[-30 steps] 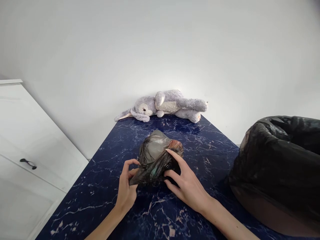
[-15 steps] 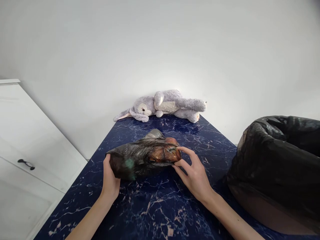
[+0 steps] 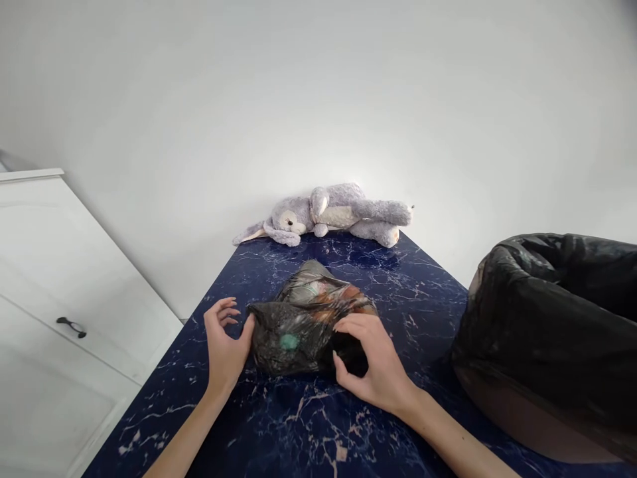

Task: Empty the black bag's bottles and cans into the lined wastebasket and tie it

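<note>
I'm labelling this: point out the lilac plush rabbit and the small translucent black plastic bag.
Lilac plush rabbit [image 3: 335, 216], head view: cream belly.
Small translucent black plastic bag [image 3: 307, 324], head view: wrinkled middle.

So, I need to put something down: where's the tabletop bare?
Bare tabletop lies between the plush rabbit and the black bag, and on the bag's near side. Crowded: the middle, left hand and right hand at the bag, and the right, by the lined bin.

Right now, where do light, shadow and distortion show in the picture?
Head view: wall brightest around the toy rabbit, dimmer toward the upper corners; same head view: pale glints on the crumpled dark bag; same head view: table darker beside the lined bin; head view again: the cabinet leans, probably wide-angle distortion.
</note>
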Action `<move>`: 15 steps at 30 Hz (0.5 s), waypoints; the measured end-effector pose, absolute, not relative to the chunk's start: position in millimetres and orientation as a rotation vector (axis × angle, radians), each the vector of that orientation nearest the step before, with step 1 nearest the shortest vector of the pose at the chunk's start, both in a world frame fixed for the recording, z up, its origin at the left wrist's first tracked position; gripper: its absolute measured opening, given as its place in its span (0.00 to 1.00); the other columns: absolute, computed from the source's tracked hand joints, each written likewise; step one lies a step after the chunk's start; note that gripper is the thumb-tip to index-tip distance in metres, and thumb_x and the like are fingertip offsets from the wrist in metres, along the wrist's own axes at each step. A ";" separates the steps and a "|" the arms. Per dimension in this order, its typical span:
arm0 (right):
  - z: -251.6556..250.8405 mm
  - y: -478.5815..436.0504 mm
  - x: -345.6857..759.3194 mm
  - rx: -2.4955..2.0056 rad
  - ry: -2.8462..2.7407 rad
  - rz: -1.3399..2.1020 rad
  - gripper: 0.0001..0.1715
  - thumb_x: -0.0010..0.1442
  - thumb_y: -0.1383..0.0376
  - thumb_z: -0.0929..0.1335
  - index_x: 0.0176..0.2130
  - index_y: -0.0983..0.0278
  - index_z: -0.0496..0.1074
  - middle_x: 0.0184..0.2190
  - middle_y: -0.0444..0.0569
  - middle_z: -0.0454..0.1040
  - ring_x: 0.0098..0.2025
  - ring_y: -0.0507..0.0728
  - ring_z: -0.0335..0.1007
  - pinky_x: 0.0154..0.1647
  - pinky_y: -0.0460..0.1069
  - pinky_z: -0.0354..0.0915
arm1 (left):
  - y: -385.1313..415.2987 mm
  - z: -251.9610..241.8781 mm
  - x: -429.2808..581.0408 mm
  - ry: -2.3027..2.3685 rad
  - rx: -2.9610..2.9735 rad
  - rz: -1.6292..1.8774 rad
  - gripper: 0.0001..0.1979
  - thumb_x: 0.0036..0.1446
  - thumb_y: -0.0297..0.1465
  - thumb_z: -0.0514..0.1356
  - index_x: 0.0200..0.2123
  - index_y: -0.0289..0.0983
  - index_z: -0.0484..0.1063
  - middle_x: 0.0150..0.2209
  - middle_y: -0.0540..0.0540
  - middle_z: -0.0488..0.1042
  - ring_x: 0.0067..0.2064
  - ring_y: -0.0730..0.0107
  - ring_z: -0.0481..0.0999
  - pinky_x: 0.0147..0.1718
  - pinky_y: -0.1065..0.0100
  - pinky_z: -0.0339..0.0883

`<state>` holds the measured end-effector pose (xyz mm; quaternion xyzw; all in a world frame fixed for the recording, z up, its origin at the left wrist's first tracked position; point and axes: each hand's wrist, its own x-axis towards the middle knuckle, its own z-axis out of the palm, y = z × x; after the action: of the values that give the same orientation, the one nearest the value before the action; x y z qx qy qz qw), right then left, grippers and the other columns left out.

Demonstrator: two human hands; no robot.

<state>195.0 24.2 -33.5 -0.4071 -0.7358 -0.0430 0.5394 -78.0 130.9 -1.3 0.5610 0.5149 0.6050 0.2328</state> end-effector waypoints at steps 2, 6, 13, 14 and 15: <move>-34.9 23.5 191.6 -0.957 -1.807 -0.108 0.28 0.64 0.71 0.71 0.61 0.59 0.65 0.51 0.55 0.77 0.55 0.64 0.73 0.57 0.60 0.71 | 119.5 8.5 -76.6 1.392 1.919 1.703 0.30 0.51 0.38 0.73 0.57 0.41 0.71 0.62 0.36 0.69 0.63 0.46 0.70 0.62 0.50 0.64; -36.4 23.4 189.4 -0.960 -1.856 -0.084 0.22 0.65 0.73 0.69 0.57 0.58 0.68 0.49 0.53 0.77 0.50 0.62 0.75 0.52 0.58 0.72 | 98.8 24.1 -69.4 1.113 2.685 1.393 0.15 0.58 0.29 0.66 0.49 0.44 0.78 0.53 0.41 0.81 0.61 0.45 0.75 0.64 0.45 0.59; -36.7 21.0 186.2 -0.944 -1.757 -0.011 0.21 0.59 0.64 0.74 0.46 0.59 0.61 0.41 0.51 0.71 0.43 0.61 0.69 0.41 0.54 0.69 | 86.8 55.5 -40.1 1.234 2.268 1.435 0.11 0.67 0.41 0.63 0.34 0.42 0.78 0.38 0.45 0.82 0.40 0.57 0.79 0.41 0.62 0.70; -37.3 21.7 186.2 -0.969 -1.725 -0.020 0.21 0.60 0.62 0.74 0.45 0.58 0.60 0.41 0.50 0.69 0.42 0.60 0.68 0.39 0.53 0.67 | 85.0 63.8 -36.4 1.290 2.194 1.429 0.14 0.67 0.44 0.63 0.35 0.42 0.78 0.38 0.46 0.81 0.38 0.59 0.78 0.35 0.64 0.68; -38.1 22.9 186.5 -1.004 -1.686 -0.039 0.20 0.62 0.62 0.74 0.44 0.58 0.59 0.40 0.49 0.68 0.41 0.60 0.66 0.38 0.53 0.66 | 82.8 72.4 -33.3 1.339 2.139 1.413 0.15 0.68 0.46 0.62 0.35 0.42 0.78 0.38 0.46 0.80 0.36 0.60 0.76 0.29 0.65 0.64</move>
<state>186.5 22.9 -38.1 -0.4250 -0.7141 -0.0167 0.5560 -33.3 82.8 72.4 0.7339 0.4594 0.4847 0.1242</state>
